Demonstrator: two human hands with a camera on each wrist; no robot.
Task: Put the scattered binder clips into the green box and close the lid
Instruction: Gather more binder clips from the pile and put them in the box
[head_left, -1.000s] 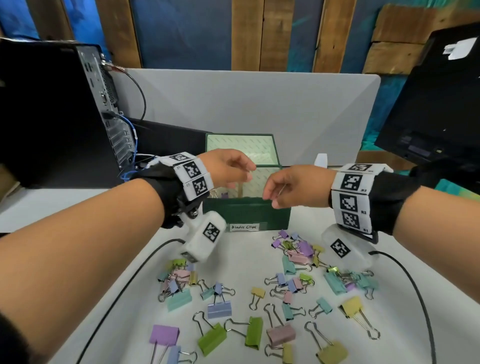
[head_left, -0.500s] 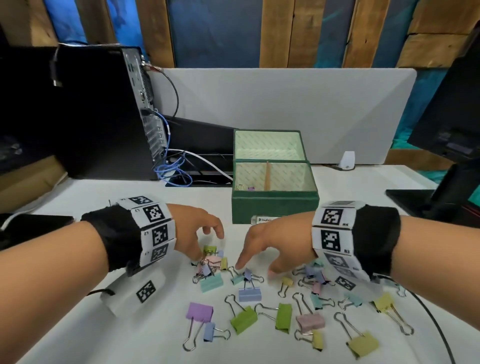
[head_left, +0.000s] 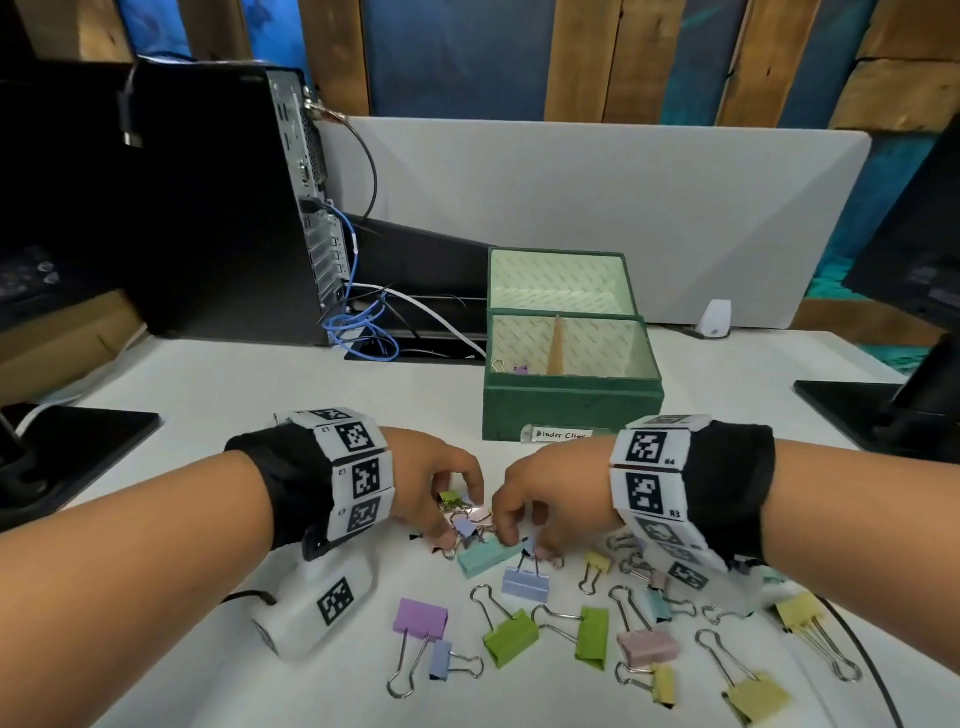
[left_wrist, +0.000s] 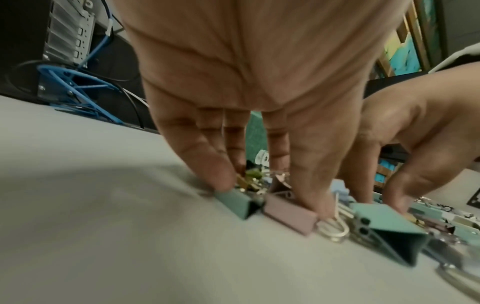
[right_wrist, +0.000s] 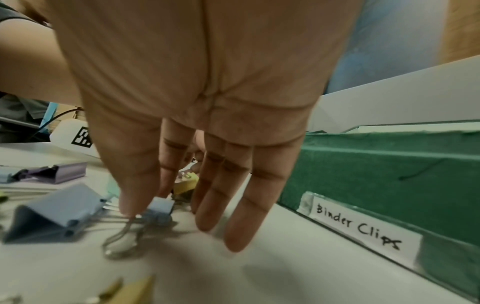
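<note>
Fingers of my left hand (head_left: 434, 486) and right hand (head_left: 540, 499) pinch pastel metal binder clips (head_left: 480, 556) mid-table, before the open green box (head_left: 571, 408); tangled wire handles could drag extras and spill them.

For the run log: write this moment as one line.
phase: gathering clips | left hand: fingertips on small clips | right hand: fingertips on small blue clip | green box: lid open, few clips inside

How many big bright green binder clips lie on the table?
2. The left green clip lies front centre; the right green clip lies just beside it, apart. Smaller ones may be hidden.
</note>
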